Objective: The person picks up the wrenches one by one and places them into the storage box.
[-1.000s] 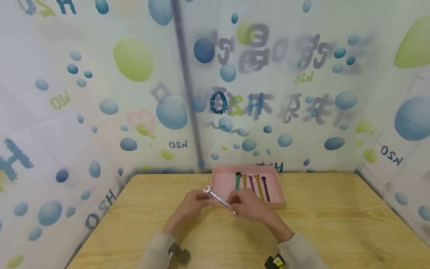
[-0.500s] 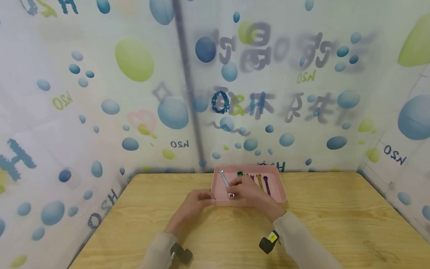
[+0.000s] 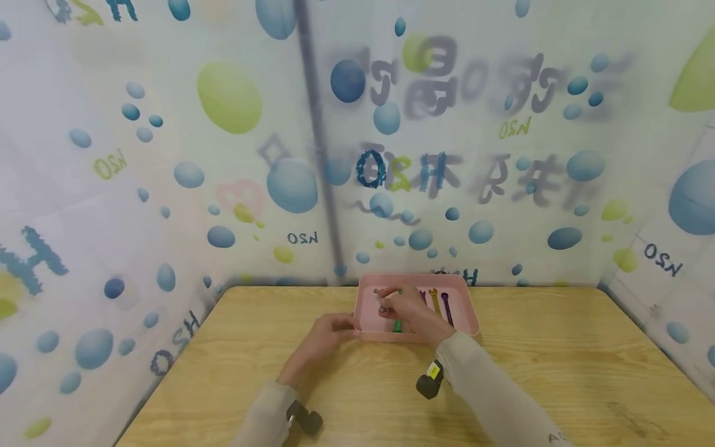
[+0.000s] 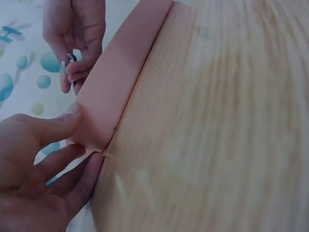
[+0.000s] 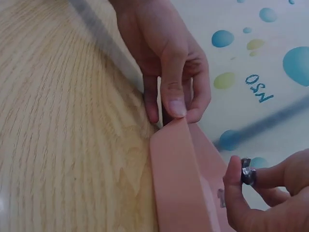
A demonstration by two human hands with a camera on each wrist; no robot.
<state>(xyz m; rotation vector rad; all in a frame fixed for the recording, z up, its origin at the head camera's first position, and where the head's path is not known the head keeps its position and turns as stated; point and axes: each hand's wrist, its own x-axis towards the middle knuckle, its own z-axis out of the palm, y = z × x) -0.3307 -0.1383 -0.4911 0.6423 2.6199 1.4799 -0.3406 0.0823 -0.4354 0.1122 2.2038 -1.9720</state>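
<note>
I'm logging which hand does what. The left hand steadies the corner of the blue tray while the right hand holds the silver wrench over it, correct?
Not quite: the tray is pink, not blue, as the head view shows. The rest holds: the left hand steadies its corner and the right hand holds the silver wrench over it.

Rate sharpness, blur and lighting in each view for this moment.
Head view: even light, wide-angle bending, the silver wrench small and smeared. Left wrist view: table grain streaked with blur, left hand soft. Right wrist view: the pink tray rim fairly sharp, no glare.
</note>
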